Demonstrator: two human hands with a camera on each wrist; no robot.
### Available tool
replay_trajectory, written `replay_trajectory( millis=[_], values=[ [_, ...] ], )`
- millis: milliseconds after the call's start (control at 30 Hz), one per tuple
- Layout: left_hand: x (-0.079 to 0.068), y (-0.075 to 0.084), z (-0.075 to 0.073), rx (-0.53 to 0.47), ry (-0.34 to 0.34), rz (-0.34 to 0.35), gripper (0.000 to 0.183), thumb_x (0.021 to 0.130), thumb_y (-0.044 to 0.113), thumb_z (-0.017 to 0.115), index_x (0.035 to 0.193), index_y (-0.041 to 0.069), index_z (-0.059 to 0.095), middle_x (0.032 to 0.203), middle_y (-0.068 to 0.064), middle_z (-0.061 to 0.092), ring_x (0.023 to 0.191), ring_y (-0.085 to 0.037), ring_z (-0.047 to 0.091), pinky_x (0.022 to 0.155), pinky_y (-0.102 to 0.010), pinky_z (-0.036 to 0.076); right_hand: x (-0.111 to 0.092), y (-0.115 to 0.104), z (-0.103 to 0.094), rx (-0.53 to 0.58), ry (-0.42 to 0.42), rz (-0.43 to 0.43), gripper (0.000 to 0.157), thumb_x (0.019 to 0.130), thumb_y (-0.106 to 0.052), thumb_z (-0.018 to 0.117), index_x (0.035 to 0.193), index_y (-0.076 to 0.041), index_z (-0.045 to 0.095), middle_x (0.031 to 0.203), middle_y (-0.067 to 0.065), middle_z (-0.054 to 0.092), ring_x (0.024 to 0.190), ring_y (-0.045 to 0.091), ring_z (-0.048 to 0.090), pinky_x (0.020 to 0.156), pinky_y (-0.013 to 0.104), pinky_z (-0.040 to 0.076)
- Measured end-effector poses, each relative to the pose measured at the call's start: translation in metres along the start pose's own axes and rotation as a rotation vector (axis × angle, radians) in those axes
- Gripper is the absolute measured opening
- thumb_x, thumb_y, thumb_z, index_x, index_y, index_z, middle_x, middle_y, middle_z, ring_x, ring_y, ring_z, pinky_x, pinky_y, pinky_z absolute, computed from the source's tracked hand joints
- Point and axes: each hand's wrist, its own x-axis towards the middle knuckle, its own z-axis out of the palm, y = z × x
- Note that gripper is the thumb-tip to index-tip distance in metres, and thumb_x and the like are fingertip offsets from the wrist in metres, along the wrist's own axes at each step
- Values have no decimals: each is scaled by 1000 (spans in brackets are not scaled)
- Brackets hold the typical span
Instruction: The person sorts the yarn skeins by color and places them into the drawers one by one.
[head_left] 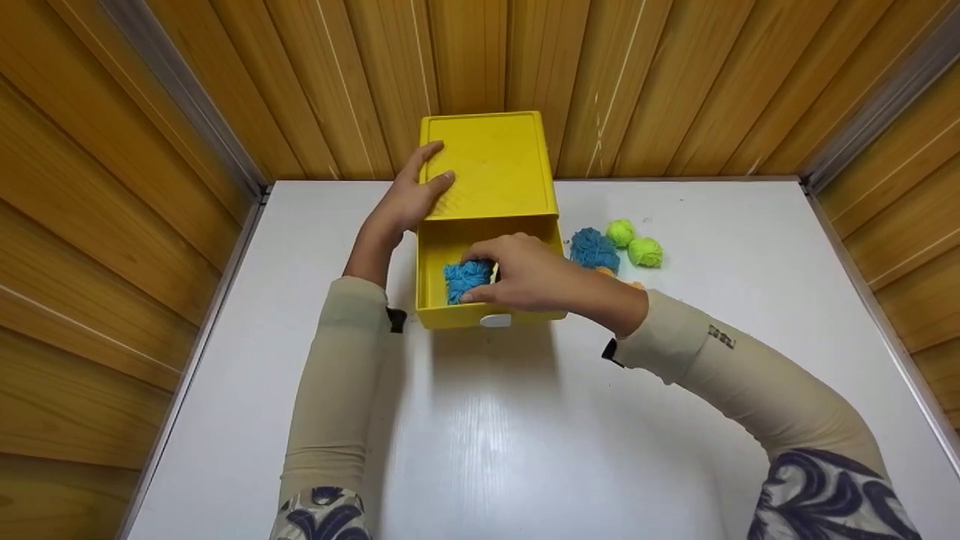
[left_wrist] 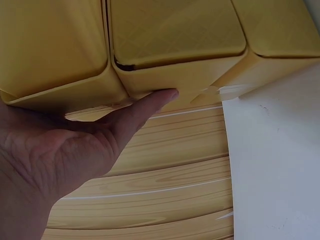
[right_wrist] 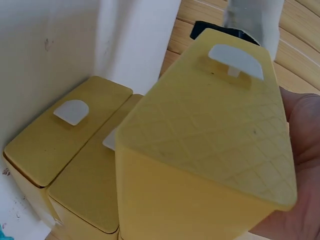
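A loose strand of the fuzzy blue yarn ball [head_left: 465,281] could snag on the rim of the open yellow plastic drawer [head_left: 448,318] if it passes too low; the yellow plastic cabinet [head_left: 495,165] could shift if the left hand [head_left: 407,202], steadying its side with extended fingers, eases off. The right hand [head_left: 534,274] pinches the ball inside the drawer, nearer the person than the left hand.
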Motion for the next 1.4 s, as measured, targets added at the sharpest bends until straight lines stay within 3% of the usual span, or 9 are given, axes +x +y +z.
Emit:
replay_trajectory(
  millis=[267, 567, 700, 1000, 1233, 1400],
  values=[
    [0, 1, -2, 4, -1, 5, 64, 108, 48, 56, 164, 51, 25, 179, -2, 21, 152, -30, 39, 129, -59, 30, 15, -3, 0, -76, -64, -85, 48, 95, -34, 82, 139, -17, 73, 129, 3, 77, 112, 23, 68, 107, 42, 56],
    [-2, 0, -5, 0, -10, -29, 63, 108, 49, 55, 164, 54, 25, 178, -1, 21, 147, -30, 44, 125, -59, 37, 25, -3, -4, -112, -113, -51, 54, 93, -40, 83, 143, -21, 71, 132, 0, 77, 112, 23, 66, 108, 41, 52],
    [-1, 1, -5, 4, -11, -21, 63, 109, 49, 55, 164, 53, 25, 179, -1, 20, 149, -30, 42, 127, -60, 34, 30, -4, -6, -125, -125, -21, 58, 93, -43, 83, 146, -23, 68, 136, -1, 76, 116, 22, 64, 111, 41, 50],
    [0, 1, -6, 1, -12, -19, 64, 108, 50, 55, 164, 53, 24, 180, 0, 19, 155, -27, 35, 130, -60, 27, 39, -5, -5, -272, -48, -27, 66, 97, -41, 78, 157, -23, 55, 156, 0, 63, 138, 23, 62, 122, 48, 45],
    [1, 2, -4, 10, 0, -14, 65, 107, 50, 56, 164, 52, 25, 180, 2, 18, 162, -26, 27, 133, -59, 20, 40, -1, -5, -296, -11, -62, 62, 98, -39, 78, 155, -21, 58, 142, 2, 72, 125, 26, 67, 114, 50, 49],
    [0, 1, -3, 13, 9, -11, 63, 108, 49, 55, 164, 53, 26, 181, 2, 18, 162, -26, 27, 133, -60, 19, 37, 1, -3, -306, -8, -72, 64, 100, -40, 76, 157, -21, 55, 154, 0, 64, 135, 24, 63, 119, 50, 47]
  ],
)
